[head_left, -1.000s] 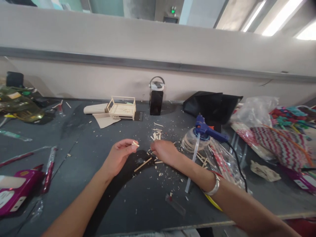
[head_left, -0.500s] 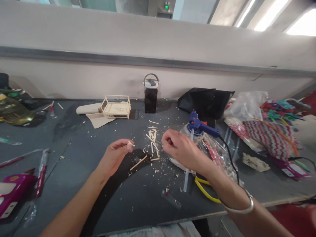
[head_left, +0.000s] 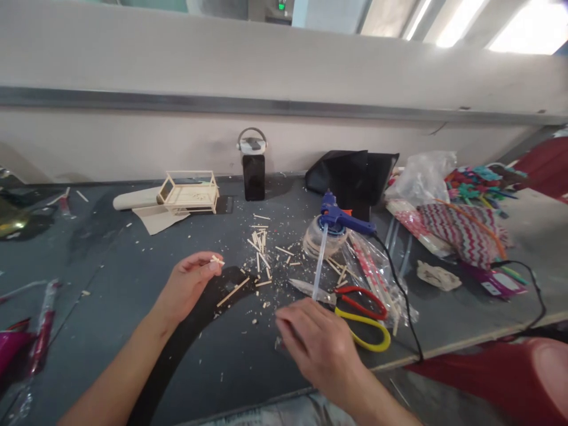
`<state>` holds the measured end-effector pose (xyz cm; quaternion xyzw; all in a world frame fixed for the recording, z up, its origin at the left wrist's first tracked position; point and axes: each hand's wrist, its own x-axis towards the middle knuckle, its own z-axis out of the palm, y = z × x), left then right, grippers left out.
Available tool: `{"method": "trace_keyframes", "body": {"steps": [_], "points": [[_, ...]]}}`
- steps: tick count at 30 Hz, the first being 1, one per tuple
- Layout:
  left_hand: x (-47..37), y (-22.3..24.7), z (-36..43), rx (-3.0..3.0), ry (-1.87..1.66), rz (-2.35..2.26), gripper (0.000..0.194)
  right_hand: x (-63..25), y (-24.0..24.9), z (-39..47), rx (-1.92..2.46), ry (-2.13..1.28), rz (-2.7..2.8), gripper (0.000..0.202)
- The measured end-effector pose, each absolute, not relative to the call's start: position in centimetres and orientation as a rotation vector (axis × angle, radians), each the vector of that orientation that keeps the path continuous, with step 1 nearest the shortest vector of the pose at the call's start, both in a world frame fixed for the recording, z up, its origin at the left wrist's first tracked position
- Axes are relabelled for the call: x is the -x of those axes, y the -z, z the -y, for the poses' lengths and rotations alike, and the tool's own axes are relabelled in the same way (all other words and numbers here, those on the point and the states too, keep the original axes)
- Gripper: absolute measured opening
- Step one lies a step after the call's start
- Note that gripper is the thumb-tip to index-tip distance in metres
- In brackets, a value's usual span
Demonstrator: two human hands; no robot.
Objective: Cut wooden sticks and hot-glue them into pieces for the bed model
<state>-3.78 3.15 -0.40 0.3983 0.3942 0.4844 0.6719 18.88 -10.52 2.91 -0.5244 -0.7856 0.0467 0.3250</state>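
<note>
Between thumb and fingertips, my left hand [head_left: 189, 284] pinches a few small wooden stick pieces [head_left: 217, 261] joined in a cross-like shape. My right hand [head_left: 317, 334] is low over the near part of the table, fingers bent and pointing down; whatever its fingertips touch is hidden. Just beyond it lie scissors [head_left: 366, 316] with red and yellow handles. A pile of short wooden sticks [head_left: 261, 247] lies between the hands, and one longer stick [head_left: 233, 291] is beside my left hand. A blue glue gun [head_left: 346, 219] rests on a round clear container [head_left: 313, 238].
A small wooden stick frame [head_left: 190, 195] stands at the back left beside a paper roll [head_left: 135, 199]. A black phone [head_left: 254, 177] leans on a white handled object. Plastic bags, yarn and a black cable [head_left: 397, 284] occupy the right side.
My right hand has moved down toward the near edge, uncovering the scissors and more sticks. My left hand still holds the small pieces. The view has shifted slightly right.
</note>
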Motion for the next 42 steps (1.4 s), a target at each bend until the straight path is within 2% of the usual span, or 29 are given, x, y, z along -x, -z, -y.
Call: {"method": "trace_keyframes", "body": {"steps": [4, 9, 15, 19, 23, 28, 32, 42], "points": [[3.8, 0.5, -3.2, -0.901, -1.056, -0.906, 0.019, -24.5, -0.9, 11.9, 1.701, 0.056, 1.770, 0.010], [3.7, 1.2, -3.3, -0.929, -1.022, -0.920, 0.017, -28.3, 2.3, 11.8, 1.989, 0.098, 1.860, 0.020], [3.6, 0.8, -3.1, -0.925, -1.061, -0.933, 0.017, -26.6, 2.1, 11.6, 1.864, -0.173, 1.911, 0.011], [3.7, 0.4, -3.1, -0.928, -1.067, -0.941, 0.015, -25.3, 1.6, 11.8, 1.781, -0.239, 1.995, 0.013], [3.8, 0.6, -3.2, -0.918, -1.062, -0.944, 0.016, -26.5, 1.5, 11.9, 1.789, -0.164, 1.987, 0.015], [4.1, 0.8, -3.2, -0.908, -1.043, -0.953, 0.017, -31.8, 2.4, 11.8, 1.858, 0.079, 1.911, 0.017], [4.0, 0.9, -3.1, -0.922, -1.030, -0.948, 0.018, -35.1, 3.0, 11.3, 1.874, 0.137, 1.877, 0.021], [4.0, 0.8, -3.3, -0.899, -1.032, -0.973, 0.019, -32.6, 1.1, 8.8, 1.904, 0.087, 1.949, 0.022]]}}
